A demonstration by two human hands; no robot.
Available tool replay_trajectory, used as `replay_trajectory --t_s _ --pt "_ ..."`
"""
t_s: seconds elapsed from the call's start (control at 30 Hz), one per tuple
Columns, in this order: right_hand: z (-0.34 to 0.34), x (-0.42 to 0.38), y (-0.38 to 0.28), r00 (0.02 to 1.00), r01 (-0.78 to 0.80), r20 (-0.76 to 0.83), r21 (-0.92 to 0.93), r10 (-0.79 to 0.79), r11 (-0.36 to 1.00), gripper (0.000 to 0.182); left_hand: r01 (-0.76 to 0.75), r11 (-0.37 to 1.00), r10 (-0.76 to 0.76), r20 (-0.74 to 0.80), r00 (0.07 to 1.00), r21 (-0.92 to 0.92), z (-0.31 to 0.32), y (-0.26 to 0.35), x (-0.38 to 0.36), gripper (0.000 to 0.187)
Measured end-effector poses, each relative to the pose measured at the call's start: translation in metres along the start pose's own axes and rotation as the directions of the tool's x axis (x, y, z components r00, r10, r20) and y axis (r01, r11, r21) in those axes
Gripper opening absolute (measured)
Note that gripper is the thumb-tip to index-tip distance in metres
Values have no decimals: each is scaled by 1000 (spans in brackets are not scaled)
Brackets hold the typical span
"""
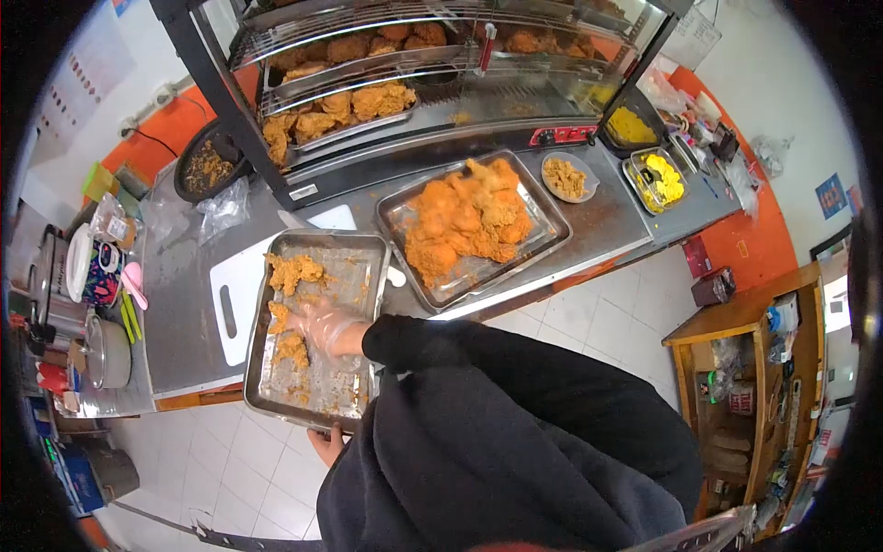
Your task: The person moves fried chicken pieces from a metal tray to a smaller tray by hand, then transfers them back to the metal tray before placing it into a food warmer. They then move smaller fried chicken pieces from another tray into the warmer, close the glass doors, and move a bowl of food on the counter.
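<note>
My right hand, in a clear plastic glove, reaches over a metal tray with its fingers closed on a piece of fried chicken. Two more fried pieces lie along the same side of this tray, a larger one above and a smaller one below. Crumbs and grease spot the tray floor. My bare left hand grips the tray's near rim, its fingers partly hidden by the tray and my dark clothing. Beside it, a second metal tray holds a heap of orange-coated fried chicken.
A glass warming cabinet with fried chicken on its racks stands behind the trays. A white cutting board lies partly under the near tray. A small bowl of crumbs, a tray of yellow food and a lidded pot sit around.
</note>
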State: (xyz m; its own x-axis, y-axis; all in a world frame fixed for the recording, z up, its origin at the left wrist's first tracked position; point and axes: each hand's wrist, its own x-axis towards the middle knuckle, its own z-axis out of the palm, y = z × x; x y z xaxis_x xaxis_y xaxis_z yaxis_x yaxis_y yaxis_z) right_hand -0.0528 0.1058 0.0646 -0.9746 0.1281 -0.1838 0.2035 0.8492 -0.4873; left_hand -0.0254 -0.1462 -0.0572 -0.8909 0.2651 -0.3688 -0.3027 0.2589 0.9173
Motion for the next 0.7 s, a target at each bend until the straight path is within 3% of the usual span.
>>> replay_trajectory --t_s 0.03,0.1,0.23,0.3,0.33,0.37,0.43,0.47,0.5,0.53,0.6,0.63,0.67,0.7 --pt "-3 -1 1 1000 1 4 1 -1 1000 53 -31 1000 31 -6 1000 2 -1 -1 0 33" --pt "-20 -2 2 979 130 -164 46 -121 990 60 -66 998 66 -12 998 1 0 1 1 32" --pt "-98 -51 18 937 109 -349 222 -26 969 65 -43 998 42 -18 999 -50 2 1 0 31" --pt "-128 -69 65 887 185 -457 219 -67 958 68 -61 995 58 -38 998 -74 1 -2 0 30" --pt "-141 -85 87 850 172 -526 246 -18 954 71 -64 996 61 -46 997 -65 1 -2 0 30" --pt "-157 -101 104 864 12 -486 275 128 961 71 -67 996 64 -55 996 -55 1 -2 0 30" --pt "-155 -116 170 792 82 -590 354 155 932 68 -64 998 63 -54 997 -23 -3 -5 3 30" --pt "-136 -112 230 727 42 -678 -114 -109 993 68 -62 998 62 -51 997 11 -2 -6 4 30" --pt "-148 -120 224 786 -16 -563 396 256 918 69 -80 995 83 -74 994 52 0 -4 3 29" --pt "-144 -118 241 786 -12 -564 395 253 919 69 -82 995 86 -76 993 52 -2 -6 4 29" --pt "-134 -111 273 848 -230 -470 91 246 969 69 -41 997 48 -115 992 62 -4 -7 3 39" --pt "-132 -114 278 865 -286 -401 97 301 953 66 -38 988 58 -127 990 151 -3 -4 2 39" --pt "-128 -119 284 865 -284 -403 100 300 954 66 -40 987 61 -129 990 153 0 0 1 39" --pt "-123 -124 292 875 -182 -470 -90 119 979 64 -56 996 65 -117 991 72 2 3 0 32"
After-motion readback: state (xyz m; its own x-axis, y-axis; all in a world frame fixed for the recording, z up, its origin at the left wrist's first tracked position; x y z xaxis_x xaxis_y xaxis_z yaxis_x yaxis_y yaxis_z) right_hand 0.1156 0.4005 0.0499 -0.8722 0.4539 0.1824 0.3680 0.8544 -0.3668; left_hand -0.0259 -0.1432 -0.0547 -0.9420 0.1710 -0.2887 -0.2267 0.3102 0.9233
